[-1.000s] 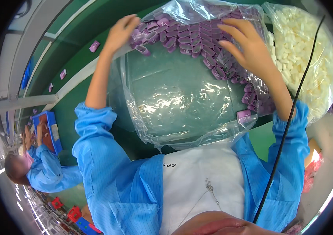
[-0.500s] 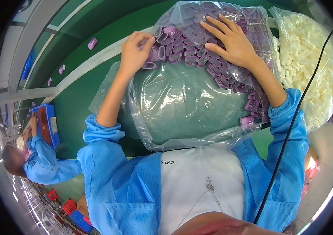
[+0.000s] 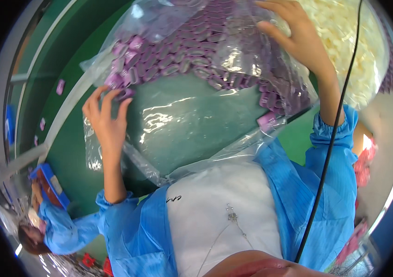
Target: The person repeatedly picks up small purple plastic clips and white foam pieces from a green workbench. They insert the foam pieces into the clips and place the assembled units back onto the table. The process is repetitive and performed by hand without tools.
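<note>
A clear plastic bag (image 3: 182,111) lies spread in front of me. Its far half holds many small purple oval plastic shells (image 3: 173,53), heaped together and partly under a shiny fold of film. My left hand (image 3: 106,115) is at the bag's left side, fingers apart and bent, with the tips beside a purple shell (image 3: 125,94) at the heap's edge. On the right, my right hand (image 3: 295,34) is over the film above the heap, fingers spread and thumb apart. One lone shell (image 3: 266,121) lies near the bag's right front edge.
At right stands a clear bag of cream-coloured pieces (image 3: 349,51). A black cable (image 3: 332,138) hangs across the view. A white rail (image 3: 69,104) borders the green belt, where a few purple pieces (image 3: 60,87) lie. Another person in blue (image 3: 64,233) works at a blue bin (image 3: 57,184) at left.
The view has shifted. My left hand has come nearer to me along the bag's left side and its fingers have opened. My right hand has moved to the right over the film.
</note>
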`<state>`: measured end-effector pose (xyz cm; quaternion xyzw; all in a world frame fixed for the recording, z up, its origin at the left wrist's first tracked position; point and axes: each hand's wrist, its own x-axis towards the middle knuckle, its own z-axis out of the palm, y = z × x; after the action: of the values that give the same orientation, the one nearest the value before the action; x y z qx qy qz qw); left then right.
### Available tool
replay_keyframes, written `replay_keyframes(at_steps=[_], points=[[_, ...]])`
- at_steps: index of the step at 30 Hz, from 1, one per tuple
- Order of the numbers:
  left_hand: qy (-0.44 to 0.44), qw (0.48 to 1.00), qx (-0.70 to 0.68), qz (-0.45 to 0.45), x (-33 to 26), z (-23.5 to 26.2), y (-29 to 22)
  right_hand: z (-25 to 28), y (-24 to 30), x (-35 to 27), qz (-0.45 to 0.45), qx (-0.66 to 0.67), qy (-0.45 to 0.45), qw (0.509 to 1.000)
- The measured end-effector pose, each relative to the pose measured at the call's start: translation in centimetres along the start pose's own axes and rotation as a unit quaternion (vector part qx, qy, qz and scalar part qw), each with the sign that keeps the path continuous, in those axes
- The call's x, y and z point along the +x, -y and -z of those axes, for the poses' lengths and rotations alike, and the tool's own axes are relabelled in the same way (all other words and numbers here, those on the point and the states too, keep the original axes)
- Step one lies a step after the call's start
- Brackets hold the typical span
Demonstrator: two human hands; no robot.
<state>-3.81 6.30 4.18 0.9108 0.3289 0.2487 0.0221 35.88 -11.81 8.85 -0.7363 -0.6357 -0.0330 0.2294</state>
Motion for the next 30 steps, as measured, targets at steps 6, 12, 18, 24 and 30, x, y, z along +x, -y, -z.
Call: replay_keyframes(at_steps=[6, 12, 18, 24, 30], points=[[0.016, 0.983, -0.181, -0.014, 1.2, 0.9, -3.0, 2.1, -6.0, -8.8, -0.304, -0.026, 0.002, 0.952], [0.133, 0.909, -0.394, -0.016, 1.5, -3.2, -8.0, -1.4, -4.8, -8.1, -0.308, -0.044, -0.005, 0.95], [0.115, 0.919, -0.37, -0.074, -0.2, -5.4, -7.7, 0.2, -2.9, -8.7, -0.357, -0.087, -0.066, 0.928], [0.169, 0.799, -0.562, 0.127, -1.3, -4.8, -8.8, -2.5, 10.6, -8.1, -0.182, 0.447, -0.025, 0.875], [0.155, 0.861, -0.482, -0.047, -1.4, -5.7, -8.9, -7.3, 14.8, -8.0, -0.103, 0.395, -0.016, 0.913]])
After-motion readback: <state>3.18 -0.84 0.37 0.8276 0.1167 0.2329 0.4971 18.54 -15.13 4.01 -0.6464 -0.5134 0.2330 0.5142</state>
